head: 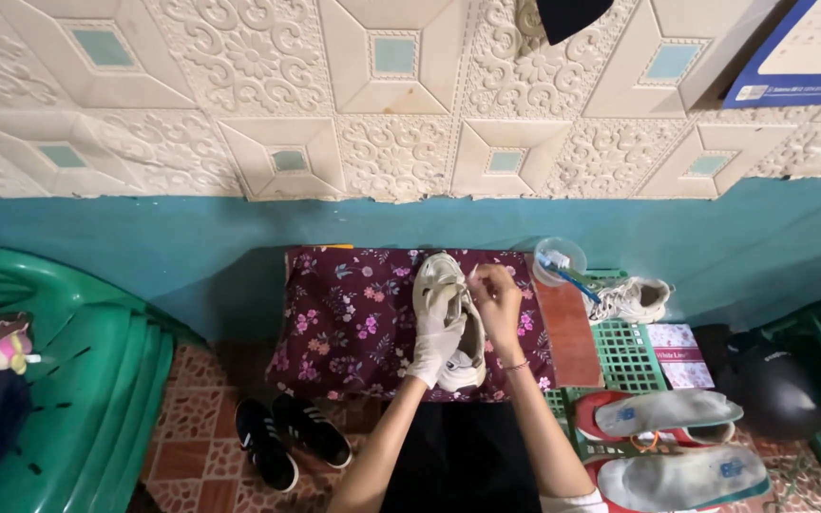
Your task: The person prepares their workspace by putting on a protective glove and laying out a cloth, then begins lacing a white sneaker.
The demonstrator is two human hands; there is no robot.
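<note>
Two hands meet over one cream sneaker (448, 313) lying on the floral-clothed surface (353, 323): the gloved left hand (437, 332) clasps its side, while the bare right hand (496, 299) pinches something small and pale at its top. Beyond the right hand stands a clear cup (559, 260) holding a blue toothbrush (572, 277).

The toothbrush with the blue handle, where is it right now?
In the head view, the toothbrush stands in a clear plastic cup right of the floral cloth, against the teal wall, just left of a white sneaker.
</note>
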